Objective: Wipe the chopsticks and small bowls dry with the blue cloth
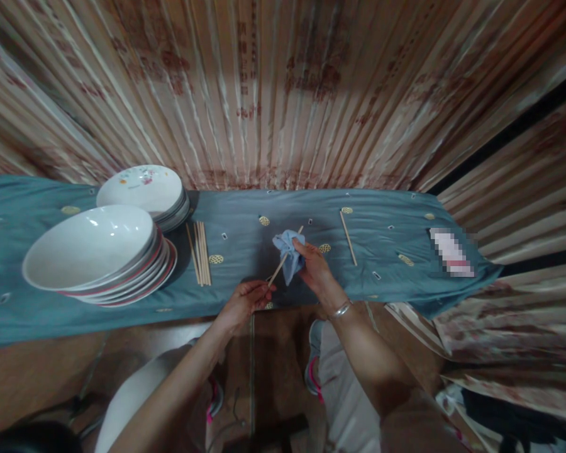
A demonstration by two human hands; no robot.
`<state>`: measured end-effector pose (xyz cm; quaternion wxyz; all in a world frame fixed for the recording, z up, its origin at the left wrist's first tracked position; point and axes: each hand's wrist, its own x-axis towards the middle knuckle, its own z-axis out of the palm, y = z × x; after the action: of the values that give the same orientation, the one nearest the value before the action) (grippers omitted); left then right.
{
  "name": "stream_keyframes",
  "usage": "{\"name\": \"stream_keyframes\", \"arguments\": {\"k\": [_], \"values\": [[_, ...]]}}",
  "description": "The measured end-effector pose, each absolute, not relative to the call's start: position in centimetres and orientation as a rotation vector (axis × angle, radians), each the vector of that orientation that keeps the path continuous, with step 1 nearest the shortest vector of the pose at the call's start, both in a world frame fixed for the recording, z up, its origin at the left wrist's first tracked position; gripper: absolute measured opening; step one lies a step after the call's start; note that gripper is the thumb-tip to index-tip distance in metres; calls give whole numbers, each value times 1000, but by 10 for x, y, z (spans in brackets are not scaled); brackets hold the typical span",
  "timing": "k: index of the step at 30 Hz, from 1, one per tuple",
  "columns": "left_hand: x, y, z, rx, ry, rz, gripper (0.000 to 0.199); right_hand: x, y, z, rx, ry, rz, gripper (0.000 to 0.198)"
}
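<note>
The near end of one wooden chopstick [277, 271] is pinched by the grip of the left hand [246, 299]; farther along, the shaft is wrapped in one blue cloth [291, 267], clasped by the right hand [315, 265]. Wiping is probably best done with the end held steady and the cloth drawn lengthwise, lightly. On the tabletop [240, 255], one stack of bowls [89, 251], roughly six bunched chopsticks [201, 255], one loose chopstick [348, 238] and, farthest, one stack of floral dishes [141, 189] are seen.
</note>
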<state>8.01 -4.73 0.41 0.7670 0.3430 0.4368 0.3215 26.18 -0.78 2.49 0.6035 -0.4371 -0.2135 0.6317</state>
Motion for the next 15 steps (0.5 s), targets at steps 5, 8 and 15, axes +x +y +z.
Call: {"name": "stream_keyframes", "arguments": {"k": [5,8,15], "values": [[82,-42,2,765,924,735,38,246,-18,20,-1027,-510,1538,32],[82,-38,1,746,922,771,36,234,-24,15,-1034,-547,1578,33],[84,-36,5,731,921,796,44,226,-28,12,-1036,-566,1568,34]]}}
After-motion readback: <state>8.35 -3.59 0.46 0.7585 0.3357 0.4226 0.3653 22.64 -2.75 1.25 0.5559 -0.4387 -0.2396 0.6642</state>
